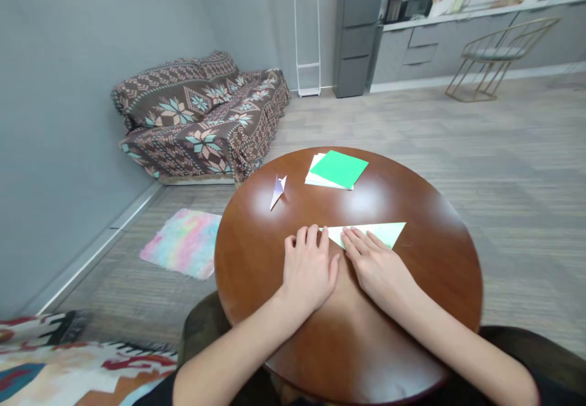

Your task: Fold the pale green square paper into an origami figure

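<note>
A folded sheet of pale green-white paper [388,233] lies flat on the round brown table, its long straight edge facing away from me. My left hand [307,265] rests palm down at the paper's left end, fingers spread, covering that corner. Pressed flat on the middle of the paper is my right hand [373,262], its fingers stretched out side by side. Neither hand grips anything. The part of the paper beneath my fingers is hidden.
On the round table [256,259], a stack of square paper with a green sheet [339,169] on top lies at the far side. A small purple-and-white folded paper piece [278,192] stands left of it. Beyond are a patterned sofa [201,119] and a fluffy pastel rug [183,242].
</note>
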### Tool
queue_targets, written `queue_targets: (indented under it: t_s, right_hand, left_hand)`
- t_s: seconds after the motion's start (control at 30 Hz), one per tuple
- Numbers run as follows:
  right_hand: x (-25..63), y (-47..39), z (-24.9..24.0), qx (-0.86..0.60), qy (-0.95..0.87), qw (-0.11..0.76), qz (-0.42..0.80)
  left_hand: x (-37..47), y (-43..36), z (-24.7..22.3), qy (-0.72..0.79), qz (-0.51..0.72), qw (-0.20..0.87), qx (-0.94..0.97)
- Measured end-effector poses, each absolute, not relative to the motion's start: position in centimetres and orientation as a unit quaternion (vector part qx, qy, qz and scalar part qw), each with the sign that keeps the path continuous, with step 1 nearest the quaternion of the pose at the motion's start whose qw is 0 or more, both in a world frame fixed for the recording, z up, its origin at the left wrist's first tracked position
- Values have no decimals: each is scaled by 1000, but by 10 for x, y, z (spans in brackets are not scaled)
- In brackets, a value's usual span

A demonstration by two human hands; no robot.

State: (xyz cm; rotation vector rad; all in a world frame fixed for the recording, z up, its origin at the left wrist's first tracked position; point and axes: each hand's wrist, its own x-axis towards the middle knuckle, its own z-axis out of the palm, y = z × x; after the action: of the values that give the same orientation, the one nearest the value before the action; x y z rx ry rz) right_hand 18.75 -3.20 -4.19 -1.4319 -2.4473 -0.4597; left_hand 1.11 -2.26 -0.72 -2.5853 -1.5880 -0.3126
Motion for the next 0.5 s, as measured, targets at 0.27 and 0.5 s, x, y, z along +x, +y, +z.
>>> queue_targets:
  t_s: [0.27,0.5]
  right_hand:
    - [188,-32,-43,-502,-841,135,-151]
    - [186,-29,-34,-502,-844,132,-137]
  left_hand:
    - [4,-19,-6,-530,-113,49,-839]
    - [5,-18,-2,-432,-126,-15,-893]
